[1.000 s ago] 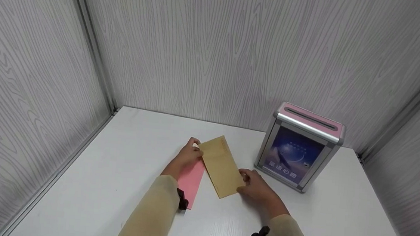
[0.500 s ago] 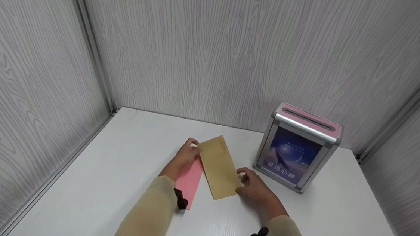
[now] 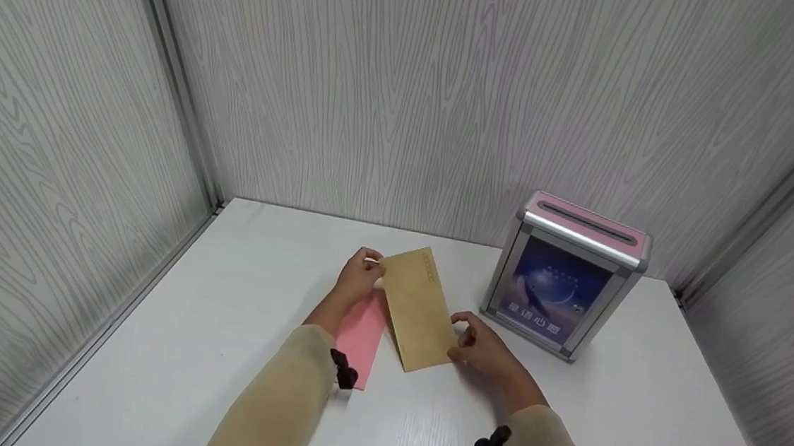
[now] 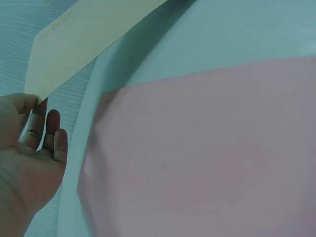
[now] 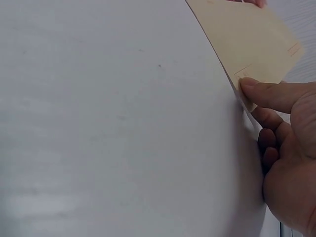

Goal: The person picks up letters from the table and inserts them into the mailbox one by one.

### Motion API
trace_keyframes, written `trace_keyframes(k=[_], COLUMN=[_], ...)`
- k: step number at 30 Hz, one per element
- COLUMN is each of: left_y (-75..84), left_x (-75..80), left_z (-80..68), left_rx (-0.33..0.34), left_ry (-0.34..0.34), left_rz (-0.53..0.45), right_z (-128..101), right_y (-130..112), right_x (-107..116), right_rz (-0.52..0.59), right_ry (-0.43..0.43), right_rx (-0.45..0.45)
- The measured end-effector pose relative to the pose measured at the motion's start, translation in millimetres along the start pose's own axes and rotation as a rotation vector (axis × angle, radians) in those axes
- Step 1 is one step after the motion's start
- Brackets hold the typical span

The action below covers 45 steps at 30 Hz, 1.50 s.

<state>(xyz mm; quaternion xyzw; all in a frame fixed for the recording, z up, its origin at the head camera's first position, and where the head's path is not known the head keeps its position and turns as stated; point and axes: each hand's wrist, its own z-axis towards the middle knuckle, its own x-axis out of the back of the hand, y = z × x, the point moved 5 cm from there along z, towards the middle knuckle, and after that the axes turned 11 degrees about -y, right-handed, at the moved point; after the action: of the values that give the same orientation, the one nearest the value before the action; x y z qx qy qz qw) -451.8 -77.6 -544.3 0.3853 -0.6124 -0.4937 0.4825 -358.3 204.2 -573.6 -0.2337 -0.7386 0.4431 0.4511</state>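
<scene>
Head view shows me both hands lifting a brown envelope (image 3: 420, 308) a little off the white worktop (image 3: 219, 322). My left hand (image 3: 358, 278) pinches the far corner and my right hand (image 3: 485, 349) pinches the near corner, so the envelope hangs between them, tilted. A pink envelope (image 3: 363, 334) lies flat on the worktop, just under my left arm and partly behind the brown one. A pink box (image 3: 566, 273) with a slot on top stands near my right hand, well apart from the wall corner on the left. I think the good way to hold now is soft and even with both hands, so the paper stays flat and does not bend or slip, and I should keep the long edge straight while it is in the air. Left wrist view shows something the head view hides: the brown envelope (image 4: 84, 39) floats above the pink envelope (image 4: 207, 153) and does not touch it, and my fingers (image 4: 52, 133) look loose below the corner I pinch. Right wrist view shows my thumb on top of the brown envelope (image 5: 252, 44) and my other fingers (image 5: 269, 138) curled under its edge, which I cannot see from the head.
</scene>
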Motion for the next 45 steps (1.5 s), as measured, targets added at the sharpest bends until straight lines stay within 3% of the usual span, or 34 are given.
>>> trace_keyframes(k=[6, 13, 16, 22, 31, 40, 45], left_y=[11.0, 36.1, 51.7, 83.8, 119.1, 140.2, 147.5], left_x=[2.6, 12.5, 13.4, 9.8, -2.8, -10.5, -17.1], left_z=[-7.6, -20.2, -26.4, -37.1, -52.5, -67.2, -73.2], left_rx=[-0.02, -0.099, -0.135, -0.189, -0.259, -0.301, -0.311], left_ry=[-0.007, -0.012, -0.033, -0.069, -0.116, -0.144, -0.172], left_rz=[-0.071, 0.006, 0.033, 0.054, 0.128, 0.171, 0.185], right_z=[-2, -8, -12, -22, -36, -46, -52], right_y=[0, 2, -1, -15, -27, -34, -39], right_x=[-2, -2, 1, 7, 5, 4, 6], right_rz=[0.006, 0.104, 0.08, 0.082, 0.099, 0.091, 0.053], right_ry=[0.031, 0.178, 0.195, 0.164, 0.104, 0.094, 0.04], right_rx=[0.017, -0.036, -0.038, -0.033, 0.022, 0.024, -0.002])
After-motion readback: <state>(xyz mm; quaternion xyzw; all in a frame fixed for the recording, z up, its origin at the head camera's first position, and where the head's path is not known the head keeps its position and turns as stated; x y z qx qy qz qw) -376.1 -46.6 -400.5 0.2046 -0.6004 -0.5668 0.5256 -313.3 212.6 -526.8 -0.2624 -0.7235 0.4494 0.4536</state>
